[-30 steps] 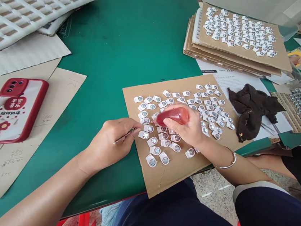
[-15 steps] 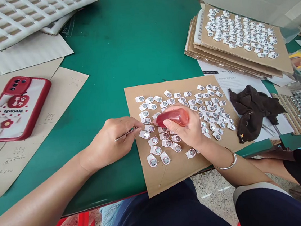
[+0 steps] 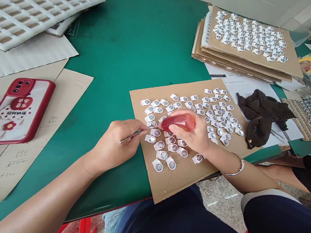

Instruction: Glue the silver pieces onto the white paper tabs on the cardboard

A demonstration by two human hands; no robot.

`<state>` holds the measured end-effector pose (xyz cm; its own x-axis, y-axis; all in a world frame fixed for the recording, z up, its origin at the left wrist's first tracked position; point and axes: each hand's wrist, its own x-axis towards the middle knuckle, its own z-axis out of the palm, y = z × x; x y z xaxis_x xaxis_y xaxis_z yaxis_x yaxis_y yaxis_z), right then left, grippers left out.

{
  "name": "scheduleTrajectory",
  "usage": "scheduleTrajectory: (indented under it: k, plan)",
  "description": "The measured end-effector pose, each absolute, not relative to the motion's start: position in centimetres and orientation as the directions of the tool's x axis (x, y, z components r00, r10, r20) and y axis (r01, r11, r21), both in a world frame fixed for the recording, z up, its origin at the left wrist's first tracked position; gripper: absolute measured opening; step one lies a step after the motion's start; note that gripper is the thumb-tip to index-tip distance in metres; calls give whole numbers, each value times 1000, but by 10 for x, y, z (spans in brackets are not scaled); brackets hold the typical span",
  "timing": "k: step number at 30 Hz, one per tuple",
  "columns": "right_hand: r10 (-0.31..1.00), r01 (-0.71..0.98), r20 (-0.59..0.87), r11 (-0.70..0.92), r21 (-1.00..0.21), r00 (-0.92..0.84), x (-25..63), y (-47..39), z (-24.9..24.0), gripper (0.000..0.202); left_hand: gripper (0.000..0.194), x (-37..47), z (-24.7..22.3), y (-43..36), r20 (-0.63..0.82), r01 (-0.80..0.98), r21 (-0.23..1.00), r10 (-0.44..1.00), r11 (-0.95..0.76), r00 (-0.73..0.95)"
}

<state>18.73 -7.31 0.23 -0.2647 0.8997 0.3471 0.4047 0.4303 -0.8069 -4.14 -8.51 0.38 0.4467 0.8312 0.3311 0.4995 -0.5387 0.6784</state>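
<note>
A brown cardboard sheet (image 3: 163, 184) lies at the table's front edge, with several small white tagged round pieces (image 3: 157, 165) on it in rows. My left hand (image 3: 120, 141) pinches a thin metal tool (image 3: 131, 136) at the sheet's left edge; the tool's tip reaches a piece in the left column. My right hand (image 3: 192, 131) is wrapped round a red squeeze bottle (image 3: 179, 122) held over the sheet, its narrow end pointing left at the same piece. The bottle's tip and the tool's tip are close together; whether they touch is too small to tell.
A red-framed phone (image 3: 17, 111) lies on papers at the left, below white lattice trays (image 3: 35, 27). Stacked cardboard sheets (image 3: 254, 51) with similar pieces stand at the back right. A dark cloth (image 3: 260, 115) lies right of the sheet. Another person's leg (image 3: 288, 176) shows at the lower right.
The whole view has shifted very slightly. Both hands keep their grips and places over the sheet, with no other visible change.
</note>
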Motion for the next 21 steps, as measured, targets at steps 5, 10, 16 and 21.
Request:
scheduleTrajectory:
  k: [5,10,16,21]
  plan:
    - [897,402,354,437,-804,-266,186,-72,2,23,9,-41,4,-85,328,498,685,836,-531,440]
    - [899,410,344,432,-803,-272,186,-73,2,23,9,-40,4,-85,325,503,681,836,-531,443]
    - [897,402,348,435,-806,-272,186,-73,3,24,9,-42,5,-85,314,506,683,837,-527,448]
    - [915,388,322,397,-832,-245,187,-74,1,22,9,-42,6,-86,302,508,688,841,-518,448]
